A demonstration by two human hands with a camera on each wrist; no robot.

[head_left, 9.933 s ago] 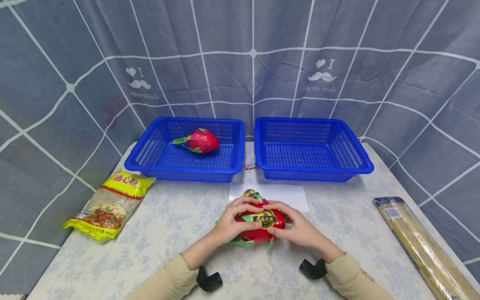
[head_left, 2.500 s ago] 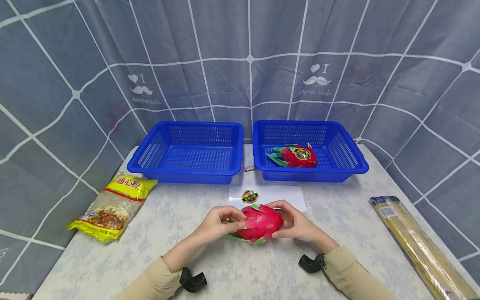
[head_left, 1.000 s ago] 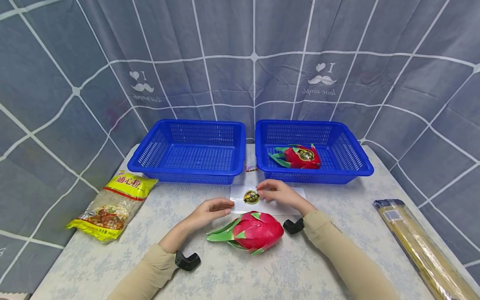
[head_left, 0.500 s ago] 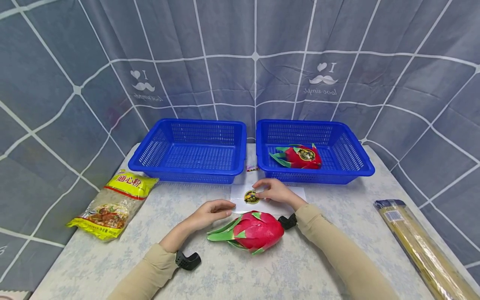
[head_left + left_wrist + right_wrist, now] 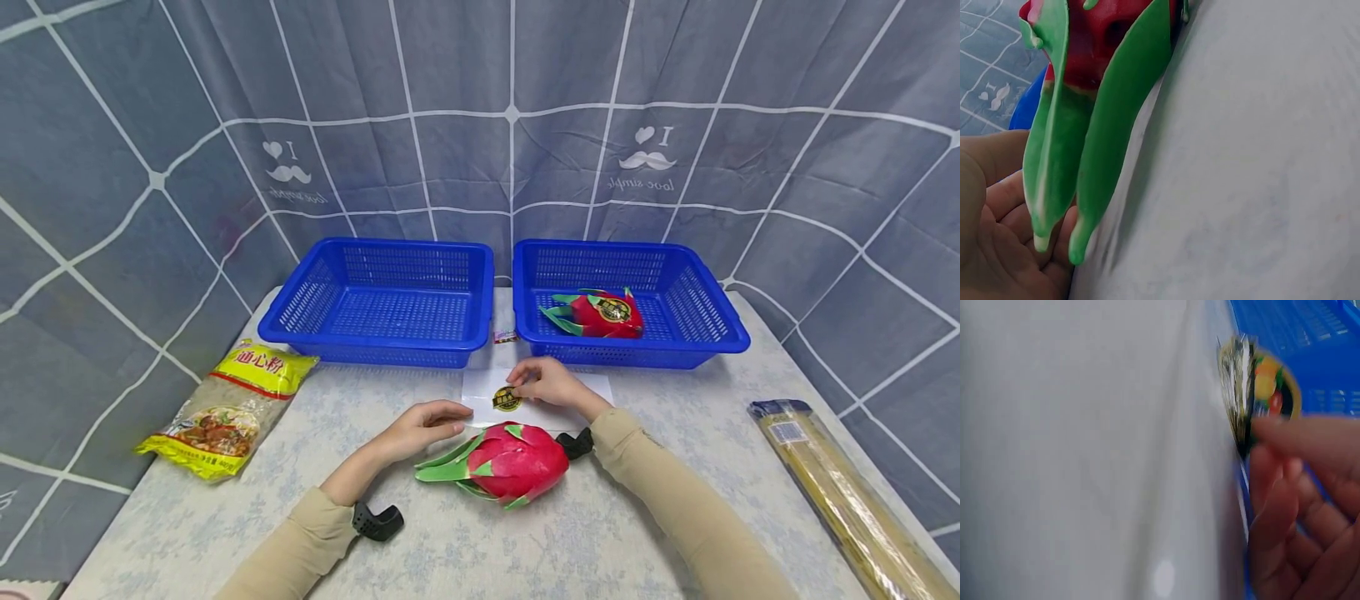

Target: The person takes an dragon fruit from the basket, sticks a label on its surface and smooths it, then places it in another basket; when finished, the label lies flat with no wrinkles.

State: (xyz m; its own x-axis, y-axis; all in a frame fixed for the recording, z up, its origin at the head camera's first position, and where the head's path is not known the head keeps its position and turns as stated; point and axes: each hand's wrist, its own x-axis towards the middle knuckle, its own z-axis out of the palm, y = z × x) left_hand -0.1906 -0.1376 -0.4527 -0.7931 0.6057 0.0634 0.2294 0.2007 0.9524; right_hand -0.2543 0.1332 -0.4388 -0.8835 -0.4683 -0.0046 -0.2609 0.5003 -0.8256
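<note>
My right hand (image 5: 551,386) pinches the edge of a round black-and-gold sticker (image 5: 507,399) over a white backing sheet (image 5: 480,414). In the right wrist view the sticker (image 5: 1270,384) looks partly peeled and creased, with thumb and fingertip at its edge. A red dragon fruit (image 5: 519,463) with green leaves lies on the table just in front of the sheet. My left hand (image 5: 422,427) rests beside its leafy end, fingers lightly bent at the sheet's left edge, gripping nothing. The fruit's long green leaves (image 5: 1124,94) hide part of that hand in the left wrist view.
Two blue baskets stand at the back. The left basket (image 5: 375,342) is bare; the right basket (image 5: 630,343) holds a stickered dragon fruit (image 5: 603,315). A pasta bag (image 5: 228,408) lies at left, a long noodle pack (image 5: 847,492) at right. A small packet (image 5: 505,335) sits between the baskets.
The stickered dragon fruit went from my hands into the right basket. Another, from the left basket, was set down in front. My right hand moved to the sticker and now pinches it; it has shifted slightly.
</note>
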